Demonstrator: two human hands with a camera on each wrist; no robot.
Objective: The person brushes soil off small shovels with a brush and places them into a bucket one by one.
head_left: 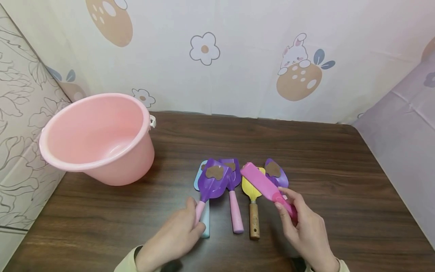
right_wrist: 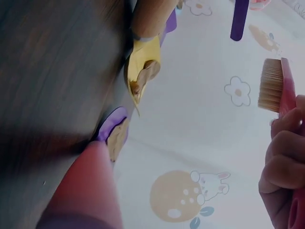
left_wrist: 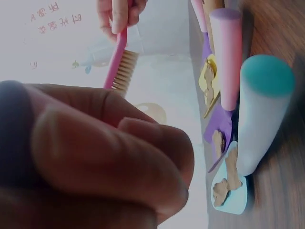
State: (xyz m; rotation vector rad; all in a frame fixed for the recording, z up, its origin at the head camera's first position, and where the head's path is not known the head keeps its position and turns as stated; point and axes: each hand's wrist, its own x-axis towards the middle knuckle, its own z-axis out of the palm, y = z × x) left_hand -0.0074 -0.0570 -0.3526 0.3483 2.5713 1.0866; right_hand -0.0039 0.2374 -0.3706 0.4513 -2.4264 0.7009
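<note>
My left hand [head_left: 173, 230] grips the pink handle of a purple spatula [head_left: 212, 190]; a brown patch lies on its raised blade. In my right hand [head_left: 307, 226] is a pink brush [head_left: 261, 183], pinched by its handle; its pale bristles [right_wrist: 270, 86] show in the right wrist view. Beneath the hands, on the table, lie a light-blue spatula [head_left: 205, 223], partly covered by the held one, a second purple spatula [head_left: 235, 211], a yellow spatula [head_left: 250, 190] with a wooden handle, and another purple spatula [head_left: 276, 177] partly hidden by my right hand. Brown patches mark their blades.
A pink bucket [head_left: 136, 162] with a white handle fitting stands at the left of the dark wooden table [head_left: 323, 151]. Behind the table hangs a printed cloth [head_left: 244, 75], and a line-drawn flower sheet [head_left: 17, 124] borders the left.
</note>
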